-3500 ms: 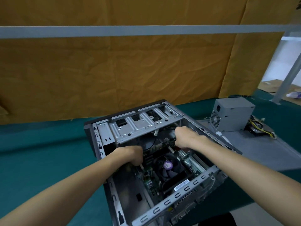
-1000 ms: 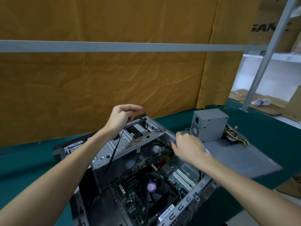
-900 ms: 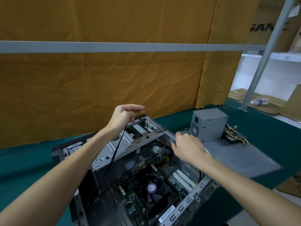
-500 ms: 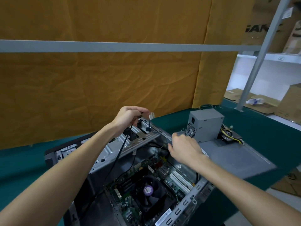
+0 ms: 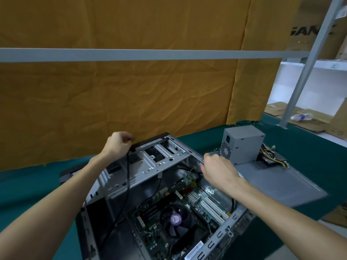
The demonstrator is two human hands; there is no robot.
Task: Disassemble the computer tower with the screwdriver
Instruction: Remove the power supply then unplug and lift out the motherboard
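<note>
The open computer tower (image 5: 169, 199) lies on its side on the green tabletop (image 5: 28, 188), its near end cut off below. The left hand (image 5: 119, 144) grips a black cable (image 5: 128, 177) above the drive cage. The right hand (image 5: 218, 170) rests on the tower's far edge, fingertips hidden, so its grip cannot be told.

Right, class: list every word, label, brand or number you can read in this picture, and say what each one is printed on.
"GAN": large dark letters on the cardboard box at upper right, partly cut off by the shelf post.
Purple fan sticker: print too small to read.
White label on the case rail: blurred.
Bottle label: too small.
Shelf tag: unreadable.
</note>
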